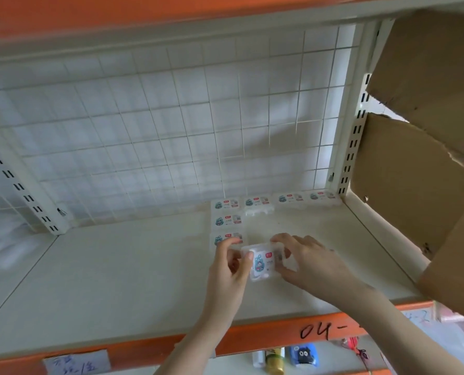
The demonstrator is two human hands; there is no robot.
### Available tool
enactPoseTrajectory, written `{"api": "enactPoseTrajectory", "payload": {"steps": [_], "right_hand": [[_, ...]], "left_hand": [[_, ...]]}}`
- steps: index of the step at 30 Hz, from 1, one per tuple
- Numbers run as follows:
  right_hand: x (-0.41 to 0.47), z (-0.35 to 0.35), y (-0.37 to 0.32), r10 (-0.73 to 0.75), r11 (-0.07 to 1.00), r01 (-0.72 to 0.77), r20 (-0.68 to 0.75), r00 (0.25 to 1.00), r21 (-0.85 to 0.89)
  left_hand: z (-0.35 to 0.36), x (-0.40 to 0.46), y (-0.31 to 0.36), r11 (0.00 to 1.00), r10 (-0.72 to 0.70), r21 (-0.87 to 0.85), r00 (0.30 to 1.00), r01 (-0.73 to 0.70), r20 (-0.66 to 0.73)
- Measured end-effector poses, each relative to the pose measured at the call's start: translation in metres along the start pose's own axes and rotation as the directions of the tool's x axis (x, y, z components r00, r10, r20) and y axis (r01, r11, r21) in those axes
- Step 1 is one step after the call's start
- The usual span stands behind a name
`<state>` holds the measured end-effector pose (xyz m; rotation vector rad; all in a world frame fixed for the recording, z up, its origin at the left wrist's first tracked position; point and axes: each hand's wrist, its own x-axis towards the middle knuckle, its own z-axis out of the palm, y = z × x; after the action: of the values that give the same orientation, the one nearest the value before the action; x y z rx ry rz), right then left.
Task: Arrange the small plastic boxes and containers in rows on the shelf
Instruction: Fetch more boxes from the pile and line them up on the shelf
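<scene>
Head cam's looking down at your two hands over the right half of the cream shelf (117, 266), and you've got one small clear plastic box (263, 262) pinched between them. Your left hand (229, 269) comes up from below with the thumb curled onto the box's left edge and the index finger arched over toward the back-left corner. Your right hand (309, 262) reaches in from the lower right, fingers curled over the far right side of the box and thumb tucked along its near right edge, so both hands are gripping it. Can't really tell if the box is sitting flat on the shelf or lifted slightly off it.

It's just in front of and a bit right of the column of three boxes (227, 220) lying flat, and nearer you than the back row of boxes (275, 200) running along the wire grid panel (157, 125). Torn cardboard (415, 171) hangs on the right. Orange front rail (252, 339) has "04-" handwritten on it
</scene>
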<state>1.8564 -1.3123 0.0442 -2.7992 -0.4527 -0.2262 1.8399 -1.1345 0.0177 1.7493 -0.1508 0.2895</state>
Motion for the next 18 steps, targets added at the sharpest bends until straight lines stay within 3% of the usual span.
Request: {"api": "enactPoseTrajectory", "payload": {"steps": [5,13,18], "right_hand": [[0.007,-0.005,0.006,0.021,1.0,-0.021,0.031,0.999,-0.023],[-0.002,0.001,0.007,0.005,0.991,0.006,0.082,0.997,-0.13],[0.01,-0.004,0.012,0.119,0.971,-0.121,-0.019,0.993,-0.204]], "left_hand": [[-0.002,0.011,-0.012,0.963,0.123,0.241,0.992,-0.122,0.012],[0.011,0.016,-0.02,0.915,0.218,0.334,0.974,-0.228,0.068],[0.0,0.021,-0.021,0.73,0.405,0.588,0.913,-0.349,0.039]]}}
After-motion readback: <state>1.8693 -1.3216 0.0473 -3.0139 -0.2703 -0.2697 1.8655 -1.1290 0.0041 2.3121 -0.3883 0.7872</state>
